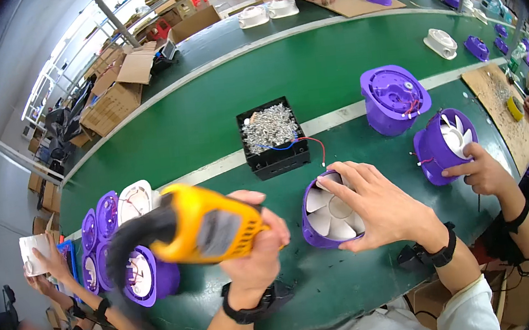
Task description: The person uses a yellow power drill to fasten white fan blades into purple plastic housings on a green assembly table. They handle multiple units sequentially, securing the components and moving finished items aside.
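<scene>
head view: the left hand (255,251) is closed around the body of a yellow corded power tool (213,226), its fingers and thumb wrapped over the casing near the dark vent slots. the tool is raised to the left of the right hand (380,204) and blurred; a thick black cable (135,235) curves from its left end, and its working tip cannot be made out. the right hand is clamped on a round purple fan housing (311,234), fingers over the far rim and thumb at the near side, partly covering the white fan (324,217) inside. that housing rests on the green workbench (368,277), its opening facing up.

just beyond it stands a black bin (280,163) heaped with small silver screws (270,125). a red wire (323,148) arcs from the bin towards the housing, and a blue wire (269,147) lies across the screws. to the right is another purple housing (393,121) with red wires on top; nearer, a co-worker's hand (487,169) touches a purple housing with a white fan. to the left, purple housings (167,280) sit grouped beside a white one (135,202), and another co-worker's hands (57,260) hold a white part (35,255).
</scene>
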A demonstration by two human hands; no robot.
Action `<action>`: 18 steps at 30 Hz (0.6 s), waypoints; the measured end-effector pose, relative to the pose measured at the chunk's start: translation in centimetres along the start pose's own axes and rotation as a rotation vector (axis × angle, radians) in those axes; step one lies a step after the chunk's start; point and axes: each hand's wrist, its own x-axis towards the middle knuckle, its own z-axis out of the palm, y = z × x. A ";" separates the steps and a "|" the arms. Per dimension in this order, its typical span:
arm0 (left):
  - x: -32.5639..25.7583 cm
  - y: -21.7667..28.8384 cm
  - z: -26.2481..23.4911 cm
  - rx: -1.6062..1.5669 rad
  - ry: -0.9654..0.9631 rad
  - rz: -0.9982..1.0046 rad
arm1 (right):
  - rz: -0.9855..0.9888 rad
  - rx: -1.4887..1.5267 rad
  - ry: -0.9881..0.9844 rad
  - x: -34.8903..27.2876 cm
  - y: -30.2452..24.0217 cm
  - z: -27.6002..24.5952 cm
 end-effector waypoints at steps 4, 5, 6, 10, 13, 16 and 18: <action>-0.3 -1.1 0.3 -0.105 0.005 -0.053 | -0.011 0.001 -0.075 0.0 0.1 -0.3; -0.2 -0.7 0.2 -0.140 0.020 0.003 | -0.015 0.006 -0.106 0.0 0.2 -0.7; -0.1 0.1 0.2 -0.174 0.036 0.058 | -0.019 0.013 -0.140 -0.2 0.4 -1.2; -0.3 3.0 -0.9 -0.101 0.121 0.135 | 0.086 -0.019 -0.166 -1.5 0.7 -1.9; -0.5 3.2 -2.3 -0.096 0.140 0.137 | 0.449 0.309 0.154 -3.3 0.0 -0.6; -0.9 2.6 -3.2 -0.009 0.082 0.015 | 0.692 0.678 0.279 -5.1 1.2 2.4; -1.3 2.0 -3.4 0.003 0.091 -0.078 | 0.710 0.903 0.168 -4.8 1.5 3.1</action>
